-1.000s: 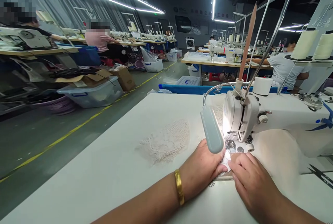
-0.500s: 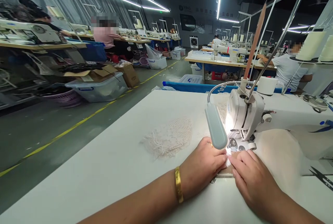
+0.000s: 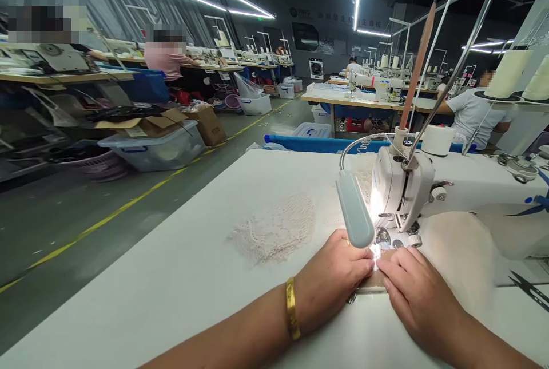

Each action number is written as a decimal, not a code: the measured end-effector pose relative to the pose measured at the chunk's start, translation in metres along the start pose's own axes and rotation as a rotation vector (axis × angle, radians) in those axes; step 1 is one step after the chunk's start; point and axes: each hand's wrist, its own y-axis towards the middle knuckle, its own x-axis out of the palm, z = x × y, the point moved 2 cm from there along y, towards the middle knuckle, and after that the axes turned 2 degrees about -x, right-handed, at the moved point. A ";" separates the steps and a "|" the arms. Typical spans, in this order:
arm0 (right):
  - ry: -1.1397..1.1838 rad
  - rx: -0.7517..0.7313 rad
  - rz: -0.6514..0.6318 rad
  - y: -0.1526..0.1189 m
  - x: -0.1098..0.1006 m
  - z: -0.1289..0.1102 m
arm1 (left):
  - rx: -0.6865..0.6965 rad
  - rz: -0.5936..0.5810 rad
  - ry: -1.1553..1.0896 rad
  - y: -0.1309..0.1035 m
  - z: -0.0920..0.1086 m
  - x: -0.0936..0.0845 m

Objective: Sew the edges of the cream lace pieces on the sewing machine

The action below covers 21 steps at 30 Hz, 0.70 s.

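Observation:
My left hand (image 3: 332,272), with a gold bracelet at the wrist, lies closed at the front of the white sewing machine (image 3: 397,186), its fingertips on a small beige fabric piece (image 3: 377,281). From the right, my right hand (image 3: 422,289) presses closed fingers on the same piece. Both sets of fingertips nearly meet in the bright light below the needle area. A grey-green lamp head (image 3: 355,209) hides part of that spot. Sheer beige fabric (image 3: 461,254) spreads right of the machine's needle end.
Pale lace pieces (image 3: 277,229) lie on the white table (image 3: 184,260) to the left. Black snips (image 3: 529,290) rest at the right edge. Thread cones (image 3: 512,74) stand behind the machine. Other people sit at machines farther off, with bins and boxes along the floor.
The whole view has shifted slightly. Both hands stay at the fabric by the needle area, with hardly any visible movement. The person at far left appears more upright.

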 end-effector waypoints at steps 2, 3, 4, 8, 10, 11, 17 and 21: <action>-0.009 0.011 -0.008 0.000 0.000 0.000 | -0.006 -0.004 -0.006 0.000 0.000 -0.001; -0.013 0.017 -0.013 0.000 0.001 0.000 | -0.008 -0.005 -0.010 0.000 0.000 -0.001; -0.019 0.024 -0.018 0.000 0.001 0.000 | -0.012 -0.005 -0.011 0.000 0.000 -0.001; -0.036 0.056 -0.031 0.000 0.002 0.002 | -0.037 0.012 0.027 0.001 -0.001 -0.003; -0.039 0.061 -0.033 0.000 0.001 0.002 | -0.049 0.016 0.047 0.002 -0.002 -0.004; -0.040 0.059 -0.031 0.001 0.000 0.003 | -0.051 0.011 0.047 0.002 -0.002 -0.005; -0.060 0.022 0.045 0.002 -0.002 0.005 | -0.057 -0.006 0.014 0.002 -0.002 -0.006; -0.079 0.014 -0.001 0.003 0.001 0.003 | -0.056 0.010 0.036 0.002 -0.003 -0.004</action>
